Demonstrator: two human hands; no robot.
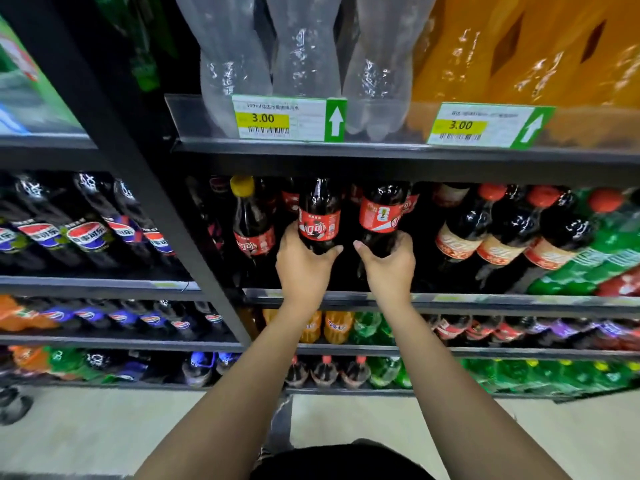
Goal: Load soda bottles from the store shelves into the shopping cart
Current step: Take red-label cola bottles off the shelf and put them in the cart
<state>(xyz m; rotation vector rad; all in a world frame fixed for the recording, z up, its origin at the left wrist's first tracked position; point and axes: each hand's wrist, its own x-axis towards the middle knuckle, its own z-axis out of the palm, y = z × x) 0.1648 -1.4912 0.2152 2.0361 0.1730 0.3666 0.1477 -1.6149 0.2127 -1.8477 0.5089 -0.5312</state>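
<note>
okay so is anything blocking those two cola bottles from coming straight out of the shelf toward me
Nothing visible does. The left hand and right hand each grip a cola bottle at the shelf's open front. The shelf above sits close overhead. The cart is out of view.

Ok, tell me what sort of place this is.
Most likely a shop's soft-drink aisle: black shelving packed with rows of soda, price tags reading 3.00 on the shelf edge, and each hand, left hand and right hand, on a cola bottle.
</note>
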